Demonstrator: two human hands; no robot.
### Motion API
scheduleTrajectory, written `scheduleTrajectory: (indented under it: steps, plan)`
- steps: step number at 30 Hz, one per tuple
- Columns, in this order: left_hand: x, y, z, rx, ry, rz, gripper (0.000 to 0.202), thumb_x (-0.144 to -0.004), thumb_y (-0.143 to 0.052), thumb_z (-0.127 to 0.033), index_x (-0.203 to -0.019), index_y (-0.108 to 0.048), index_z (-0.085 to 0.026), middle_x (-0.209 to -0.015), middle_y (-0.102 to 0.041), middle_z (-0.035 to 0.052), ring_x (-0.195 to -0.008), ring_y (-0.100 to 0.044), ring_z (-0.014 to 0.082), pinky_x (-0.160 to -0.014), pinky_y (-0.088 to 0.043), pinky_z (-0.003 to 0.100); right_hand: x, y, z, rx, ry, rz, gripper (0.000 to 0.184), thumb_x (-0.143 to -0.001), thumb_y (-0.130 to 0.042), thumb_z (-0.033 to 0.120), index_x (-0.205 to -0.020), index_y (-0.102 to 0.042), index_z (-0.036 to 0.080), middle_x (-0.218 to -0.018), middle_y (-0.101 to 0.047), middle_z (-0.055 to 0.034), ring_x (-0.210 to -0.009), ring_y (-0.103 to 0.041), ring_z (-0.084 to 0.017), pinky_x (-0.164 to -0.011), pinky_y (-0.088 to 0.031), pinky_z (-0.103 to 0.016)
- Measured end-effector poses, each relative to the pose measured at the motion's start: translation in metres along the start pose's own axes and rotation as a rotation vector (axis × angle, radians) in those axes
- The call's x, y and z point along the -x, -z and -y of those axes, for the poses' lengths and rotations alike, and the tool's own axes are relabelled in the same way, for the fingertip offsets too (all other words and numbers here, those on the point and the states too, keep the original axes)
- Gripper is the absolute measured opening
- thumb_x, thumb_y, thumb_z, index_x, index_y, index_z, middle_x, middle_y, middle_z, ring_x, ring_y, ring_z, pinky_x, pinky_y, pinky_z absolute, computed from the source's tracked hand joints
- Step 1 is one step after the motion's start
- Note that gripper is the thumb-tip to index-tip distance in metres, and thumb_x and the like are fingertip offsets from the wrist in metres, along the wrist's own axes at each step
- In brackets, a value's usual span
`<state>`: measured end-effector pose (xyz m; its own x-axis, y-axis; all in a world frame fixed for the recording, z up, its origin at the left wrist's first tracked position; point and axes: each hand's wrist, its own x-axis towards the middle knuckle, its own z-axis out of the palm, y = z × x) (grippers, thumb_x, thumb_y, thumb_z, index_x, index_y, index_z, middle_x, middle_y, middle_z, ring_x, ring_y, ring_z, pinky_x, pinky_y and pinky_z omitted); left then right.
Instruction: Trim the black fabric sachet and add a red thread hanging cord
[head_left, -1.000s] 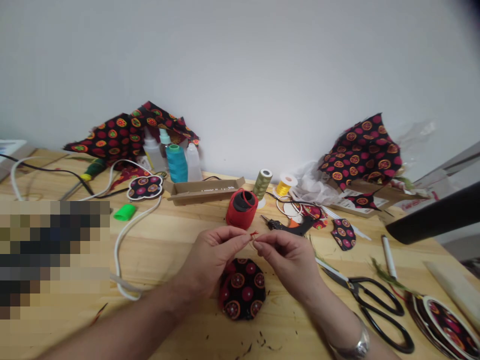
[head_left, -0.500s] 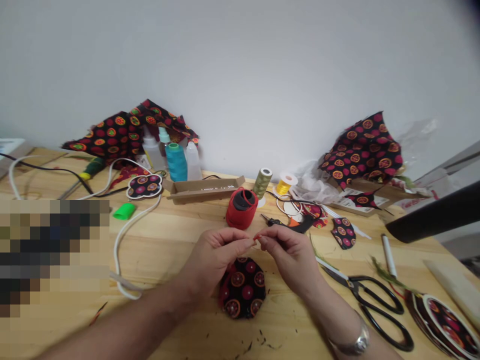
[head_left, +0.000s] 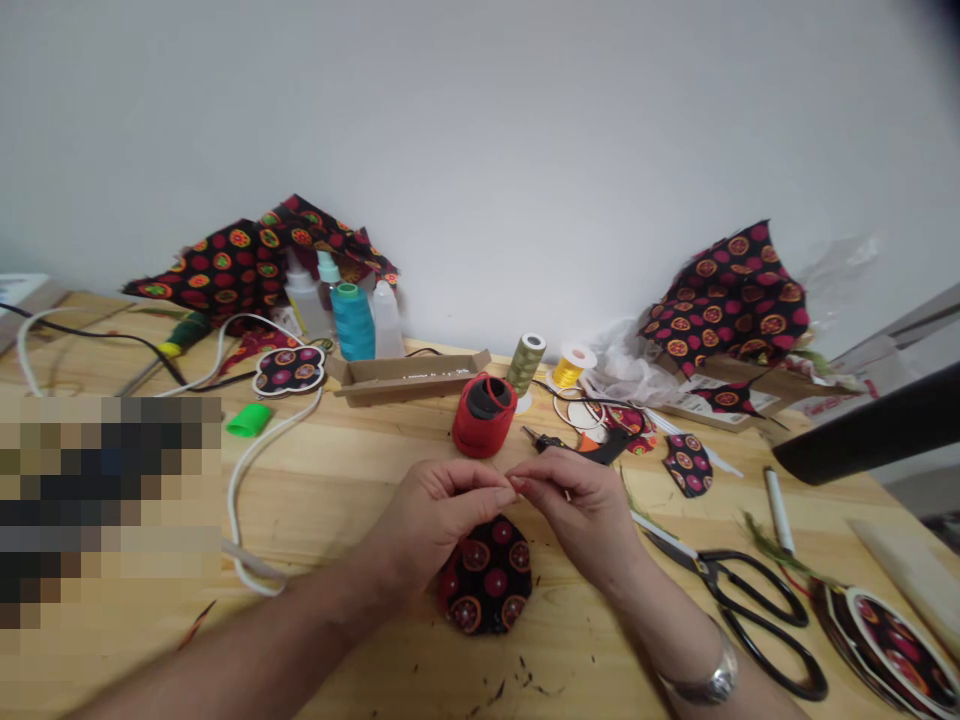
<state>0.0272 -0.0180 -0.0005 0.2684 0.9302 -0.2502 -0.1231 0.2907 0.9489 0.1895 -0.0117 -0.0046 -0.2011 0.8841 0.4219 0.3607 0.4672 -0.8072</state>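
My left hand (head_left: pixel 435 510) and my right hand (head_left: pixel 581 510) meet fingertip to fingertip over the wooden table (head_left: pixel 337 480), both pinched on a tiny red thread piece (head_left: pixel 514 481) that barely shows between them. Right under the hands lies a round black fabric piece with red and orange circles (head_left: pixel 486 588). A red spool of cord (head_left: pixel 484 414) stands just beyond the fingers. A silver bracelet is on my right wrist.
Black scissors (head_left: pixel 757 610) lie to the right, a black glue gun (head_left: pixel 589 447) behind the hands. Olive (head_left: pixel 526 365), yellow (head_left: pixel 570 367) and teal (head_left: pixel 353 322) spools, bottles, a cardboard tray (head_left: pixel 409 378), white cable (head_left: pixel 247 480) and patterned fabric heaps (head_left: pixel 724 300) crowd the back.
Both hands have closed together and dipped slightly; the small red thread piece that stuck up between the fingertips is now almost hidden.
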Motion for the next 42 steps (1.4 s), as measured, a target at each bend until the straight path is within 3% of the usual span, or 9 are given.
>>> scheduleTrajectory:
  steps: [7,12,19,28,42]
  plan:
    - [-0.0006,-0.0008,-0.0015,-0.168,-0.173,-0.045,0.009,-0.071,-0.066,-0.021,-0.067,-0.074,-0.021,-0.064,-0.069,-0.0016,-0.063,-0.057,0.0143,-0.06,-0.043,0.023,0.0016,0.0013,0.0001,0.142,0.126,-0.006,0.017,-0.081,-0.056,0.009,-0.08,-0.07,0.019,-0.07,-0.064,-0.0033,-0.065,-0.058,-0.014,-0.058,-0.047,-0.024]
    - [-0.0007,-0.0003,0.0001,-0.222,-0.25,-0.033,0.011,-0.074,-0.064,-0.019,-0.07,-0.074,-0.022,-0.071,-0.069,-0.0009,-0.07,-0.06,0.0149,-0.067,-0.045,0.024,0.0024,0.0045,-0.0018,0.316,0.273,-0.003,0.02,-0.084,-0.052,0.009,-0.084,-0.069,0.018,-0.073,-0.063,-0.0055,-0.07,-0.057,-0.015,-0.06,-0.046,-0.027]
    - [-0.0028,0.0013,0.0019,-0.262,-0.338,-0.076,0.014,-0.074,-0.063,-0.018,-0.068,-0.075,-0.022,-0.101,-0.064,0.0042,-0.101,-0.058,0.0188,-0.089,-0.043,0.027,0.0029,0.0039,-0.0026,0.492,0.391,-0.009,0.018,-0.086,-0.051,0.01,-0.085,-0.068,0.018,-0.073,-0.061,-0.0066,-0.067,-0.051,-0.016,-0.058,-0.041,-0.029]
    - [0.0003,0.0021,0.001,-0.249,-0.366,-0.114,0.015,-0.073,-0.063,-0.015,-0.066,-0.074,-0.022,-0.085,-0.07,0.0028,-0.083,-0.064,0.0174,-0.079,-0.049,0.027,0.0061,0.002,-0.0059,0.475,0.361,0.033,0.015,-0.088,-0.051,0.014,-0.085,-0.065,0.015,-0.075,-0.064,-0.0071,-0.068,-0.055,-0.015,-0.06,-0.046,-0.027]
    - [-0.0016,0.0005,-0.0036,-0.263,-0.382,-0.193,0.015,-0.071,-0.061,-0.015,-0.06,-0.07,-0.019,-0.08,-0.067,0.0023,-0.079,-0.062,0.017,-0.077,-0.047,0.027,0.0052,-0.0009,-0.0006,0.376,0.297,0.018,0.012,-0.086,-0.054,0.015,-0.087,-0.066,0.017,-0.073,-0.064,-0.0049,-0.066,-0.057,-0.014,-0.059,-0.046,-0.026]
